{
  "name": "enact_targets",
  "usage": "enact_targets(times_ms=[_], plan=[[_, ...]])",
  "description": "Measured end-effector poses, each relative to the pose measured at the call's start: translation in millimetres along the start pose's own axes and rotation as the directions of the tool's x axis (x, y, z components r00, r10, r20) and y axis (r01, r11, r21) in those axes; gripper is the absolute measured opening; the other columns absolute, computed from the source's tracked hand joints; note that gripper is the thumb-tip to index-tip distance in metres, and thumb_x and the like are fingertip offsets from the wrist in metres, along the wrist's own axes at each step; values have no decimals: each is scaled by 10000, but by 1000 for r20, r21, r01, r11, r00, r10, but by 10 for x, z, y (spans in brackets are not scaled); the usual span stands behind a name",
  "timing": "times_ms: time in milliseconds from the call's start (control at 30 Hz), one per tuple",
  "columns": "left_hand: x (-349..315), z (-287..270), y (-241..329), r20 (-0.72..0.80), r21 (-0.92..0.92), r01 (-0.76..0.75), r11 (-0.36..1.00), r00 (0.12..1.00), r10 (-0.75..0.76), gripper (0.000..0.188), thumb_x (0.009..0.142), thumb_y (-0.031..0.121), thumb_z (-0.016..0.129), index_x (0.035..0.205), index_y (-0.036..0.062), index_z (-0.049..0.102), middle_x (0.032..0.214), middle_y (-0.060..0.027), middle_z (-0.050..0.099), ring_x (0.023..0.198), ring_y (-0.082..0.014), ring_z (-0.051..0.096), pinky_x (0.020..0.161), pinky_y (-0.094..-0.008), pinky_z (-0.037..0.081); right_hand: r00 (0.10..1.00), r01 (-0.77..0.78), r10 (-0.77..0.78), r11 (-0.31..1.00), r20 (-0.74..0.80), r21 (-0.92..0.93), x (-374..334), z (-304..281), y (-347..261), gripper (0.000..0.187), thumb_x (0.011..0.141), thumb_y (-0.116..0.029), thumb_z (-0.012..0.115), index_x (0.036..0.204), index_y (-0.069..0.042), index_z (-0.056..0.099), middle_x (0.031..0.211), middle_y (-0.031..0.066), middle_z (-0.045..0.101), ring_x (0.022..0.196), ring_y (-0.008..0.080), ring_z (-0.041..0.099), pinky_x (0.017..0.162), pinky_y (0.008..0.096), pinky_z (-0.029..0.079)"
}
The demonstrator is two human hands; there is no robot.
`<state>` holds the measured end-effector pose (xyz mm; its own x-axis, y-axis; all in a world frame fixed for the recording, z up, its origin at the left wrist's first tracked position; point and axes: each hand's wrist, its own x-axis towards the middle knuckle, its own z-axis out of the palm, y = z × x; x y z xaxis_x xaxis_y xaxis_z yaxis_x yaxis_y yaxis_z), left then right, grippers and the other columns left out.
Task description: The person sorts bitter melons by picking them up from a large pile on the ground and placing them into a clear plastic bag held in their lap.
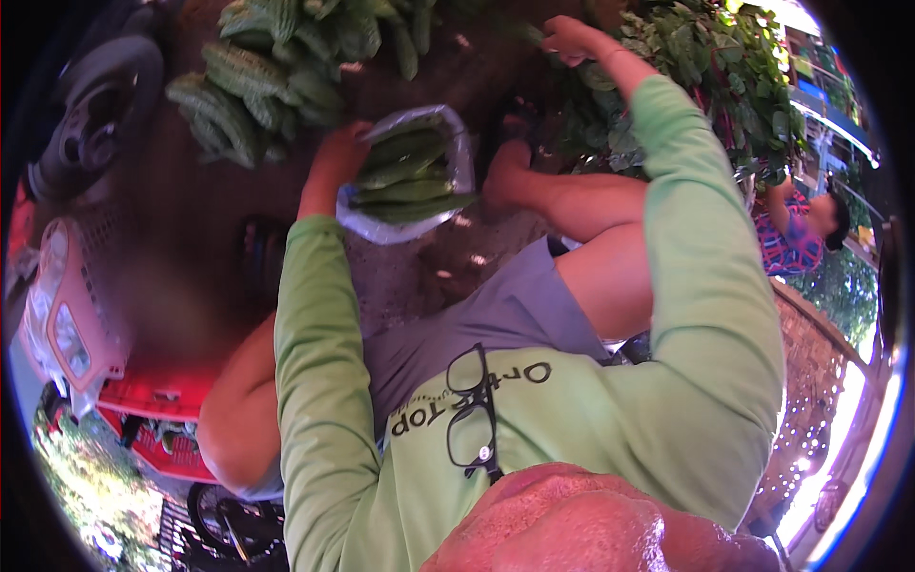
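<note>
Green gourds (405, 176), at least three, lie in one plastic bag (391, 229). The left hand (341, 153) grasps its rim; the right hand's (572, 40) hold is unclear. Beyond the bag, one gourd heap (248, 81); rightward, leafy greens (705, 86).

My left hand (338, 157) grips the left rim of a plastic bag (391, 232) containing green vegetables (405, 172); my right hand (575, 40) is positioned far right, near leafy greens (715, 86).

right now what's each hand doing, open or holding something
Left hand: closed on the plastic bag.
Right hand: fingers partly curled; cannot tell if holding anything.
</note>
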<state>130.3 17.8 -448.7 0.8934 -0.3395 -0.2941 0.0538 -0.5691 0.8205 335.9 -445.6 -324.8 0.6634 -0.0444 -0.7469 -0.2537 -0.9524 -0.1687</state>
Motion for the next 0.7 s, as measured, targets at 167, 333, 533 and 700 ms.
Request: enact_targets(times_ms=[167,333,533,700], plan=[[57,-73,121,22,-117,22,993,1000,-19,353,894,180,643,1230,97,711,1167,-201,729,1122,-391,686,964,-428,532,929,221,-204,975,309,-21,-1010,271,-458,416,897,-143,638,1301,-44,643,959,83,693,690,155,614,555,303,550],[18,-154,244,20,-85,80,993,997,-79,332,954,176,641,1267,78,696,1181,-159,746,1097,-282,708,979,-381,518,748,511,-423,859,511,-37,-1226,1164,-1023,470,906,-135,616,1372,-74,616,1146,133,699,901,256,704,630,357,625],[133,-102,328,-42,-89,50,995,998,-54,299,933,163,629,1210,108,728,1165,-185,735,1114,-368,694,952,-434,535,697,675,-589,731,410,-98,-650,1987,-1252,407,904,-135,631,1304,-57,642,1182,184,708,989,343,718,769,449,610],[117,-127,263,66,-42,164,986,985,-161,284,948,177,633,1198,76,722,1154,-174,735,1112,-343,694,961,-421,525,670,742,-670,615,320,-267,-487,1673,-1227,210,884,-133,624,1038,-69,752,961,179,753,975,430,707,847,477,585]])
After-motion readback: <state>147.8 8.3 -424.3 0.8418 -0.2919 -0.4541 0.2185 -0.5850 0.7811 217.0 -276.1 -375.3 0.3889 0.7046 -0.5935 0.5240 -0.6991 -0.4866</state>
